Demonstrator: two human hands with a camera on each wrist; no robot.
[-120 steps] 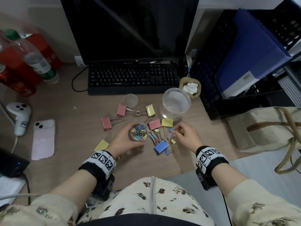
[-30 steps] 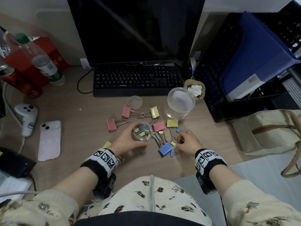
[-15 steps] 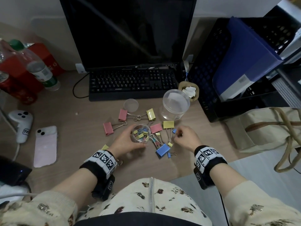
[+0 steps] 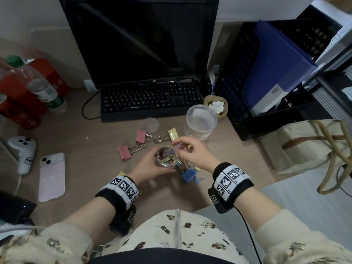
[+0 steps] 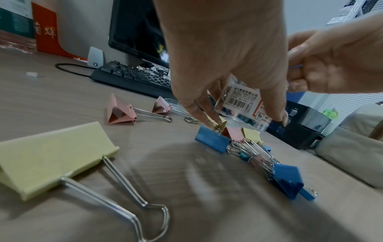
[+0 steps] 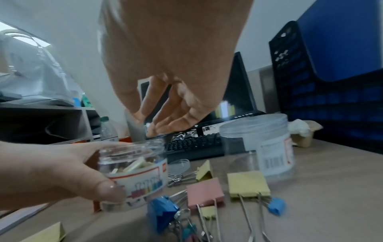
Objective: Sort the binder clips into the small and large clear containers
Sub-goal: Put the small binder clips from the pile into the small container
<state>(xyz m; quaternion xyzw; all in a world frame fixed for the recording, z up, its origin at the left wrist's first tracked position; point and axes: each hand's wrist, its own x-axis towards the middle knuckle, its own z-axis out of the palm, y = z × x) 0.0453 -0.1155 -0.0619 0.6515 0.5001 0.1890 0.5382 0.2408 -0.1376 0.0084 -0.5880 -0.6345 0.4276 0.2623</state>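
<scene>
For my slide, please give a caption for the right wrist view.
Left hand holds the small jar of clips; right hand above it.

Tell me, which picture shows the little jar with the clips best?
The right wrist view: the little jar is close and side-on, its label and clips inside clear, gripped by the left hand. The head view shows it small from above. In the left wrist view fingers mostly hide it.

Right hand hides its pinched clip.

Head view looks down from above; both wrist views sit low, sharing the small container.
</scene>
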